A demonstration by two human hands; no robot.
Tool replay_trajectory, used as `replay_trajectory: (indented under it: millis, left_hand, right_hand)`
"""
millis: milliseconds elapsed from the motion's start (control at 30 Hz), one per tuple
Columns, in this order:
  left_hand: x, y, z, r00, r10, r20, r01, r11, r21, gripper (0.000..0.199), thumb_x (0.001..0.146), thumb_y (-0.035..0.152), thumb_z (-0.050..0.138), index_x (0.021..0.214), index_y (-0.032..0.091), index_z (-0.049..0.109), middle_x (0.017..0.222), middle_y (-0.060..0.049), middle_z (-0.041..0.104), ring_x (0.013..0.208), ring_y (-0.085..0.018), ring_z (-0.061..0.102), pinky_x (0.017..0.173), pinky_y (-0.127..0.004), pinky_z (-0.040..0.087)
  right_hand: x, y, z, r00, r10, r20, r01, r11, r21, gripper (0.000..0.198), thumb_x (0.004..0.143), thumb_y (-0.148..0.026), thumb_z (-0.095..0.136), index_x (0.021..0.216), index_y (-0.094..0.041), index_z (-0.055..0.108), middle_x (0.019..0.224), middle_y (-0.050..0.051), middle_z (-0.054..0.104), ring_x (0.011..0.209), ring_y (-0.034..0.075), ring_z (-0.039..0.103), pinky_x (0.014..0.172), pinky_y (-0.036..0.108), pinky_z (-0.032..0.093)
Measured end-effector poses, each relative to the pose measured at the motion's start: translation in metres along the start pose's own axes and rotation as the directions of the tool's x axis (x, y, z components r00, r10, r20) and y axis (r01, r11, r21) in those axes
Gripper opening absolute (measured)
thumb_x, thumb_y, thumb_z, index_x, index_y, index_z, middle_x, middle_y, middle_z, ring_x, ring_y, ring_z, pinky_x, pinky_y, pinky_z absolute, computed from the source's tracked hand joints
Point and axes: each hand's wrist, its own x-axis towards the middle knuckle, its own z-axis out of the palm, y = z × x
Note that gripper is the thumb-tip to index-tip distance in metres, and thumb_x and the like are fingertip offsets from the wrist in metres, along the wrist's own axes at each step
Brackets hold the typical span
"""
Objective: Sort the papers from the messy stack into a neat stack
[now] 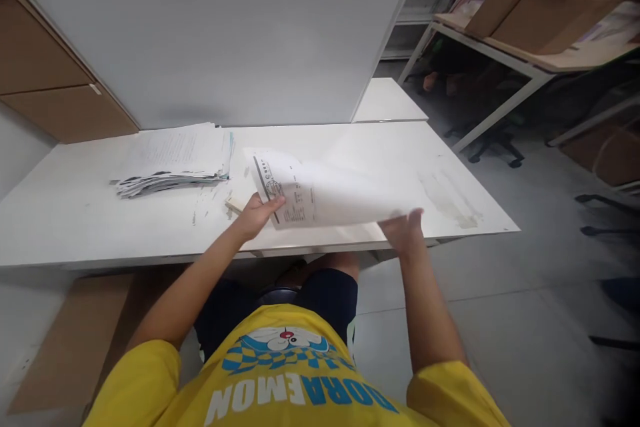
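Note:
A printed sheet of paper [330,193] with a dark band and a round stamp at its left end is held up over the white desk, its middle bowed. My left hand [257,215] pinches its left end, thumb on top of the print. At the lower right edge, my right hand [404,232] grips the same sheet; its thumb stands up, and the other fingers are partly hidden and slightly blurred. Beside my left hand lies a small pale yellow strip-like object [234,205], partly covered. A thick, uneven stack of papers [173,153] rests further left.
The white desk [150,227] has a grey upright panel [240,33] along its back. Cardboard boxes [45,53] stand at the left, and flat cardboard [75,340] is below the desk. Another table [540,63] at the right bears a large carton [550,7].

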Motion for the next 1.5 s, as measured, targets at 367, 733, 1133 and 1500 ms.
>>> replay_trajectory:
  millis: [367, 733, 1133, 1500]
  left_hand:
    - [0.003, -0.029, 0.004, 0.996, -0.092, -0.01, 0.092, 0.986, 0.141, 0.059, 0.064, 0.066, 0.079, 0.105, 0.023, 0.075, 0.105, -0.01, 0.076, 0.115, -0.036, 0.065, 0.108, -0.053, 0.045]
    - [0.021, -0.053, -0.01, 0.98, -0.186, -0.067, 0.194, 0.972, 0.134, 0.061, 0.066, 0.068, 0.077, 0.102, 0.019, 0.075, 0.106, -0.013, 0.075, 0.116, -0.036, 0.063, 0.105, -0.049, 0.046]
    - [0.019, -0.066, -0.002, 0.99, 0.002, -0.144, 0.023, 0.985, 0.171, 0.063, 0.071, 0.07, 0.071, 0.11, 0.02, 0.072, 0.113, -0.011, 0.074, 0.118, -0.035, 0.063, 0.104, -0.048, 0.049]
    - [-0.03, -0.065, 0.034, 0.952, -0.08, -0.294, 0.117, 0.987, 0.11, 0.056, 0.064, 0.064, 0.079, 0.096, 0.017, 0.075, 0.109, -0.011, 0.076, 0.116, -0.036, 0.066, 0.108, -0.052, 0.048]
  right_hand:
    - [0.101, -0.037, -0.061, 0.987, -0.024, 0.156, 0.045, 0.99, -0.134, 0.036, 0.055, -0.034, 0.086, 0.086, -0.019, 0.074, 0.089, 0.005, 0.078, 0.094, 0.026, 0.07, 0.093, 0.042, 0.05]
    - [0.099, 0.007, -0.048, 0.995, -0.087, 0.045, 0.089, 0.995, -0.049, 0.048, 0.063, -0.044, 0.081, 0.104, -0.023, 0.071, 0.105, 0.005, 0.077, 0.103, 0.028, 0.067, 0.094, 0.042, 0.049]
    - [0.102, 0.008, -0.041, 0.961, -0.255, -0.106, 0.249, 0.966, -0.066, 0.048, 0.065, -0.057, 0.078, 0.097, -0.023, 0.071, 0.103, 0.006, 0.076, 0.107, 0.029, 0.066, 0.095, 0.041, 0.05]
    - [0.064, 0.011, -0.047, 0.99, -0.112, -0.084, 0.102, 0.988, -0.113, 0.048, 0.057, -0.056, 0.084, 0.087, -0.022, 0.07, 0.088, 0.004, 0.076, 0.093, 0.027, 0.069, 0.084, 0.038, 0.053]
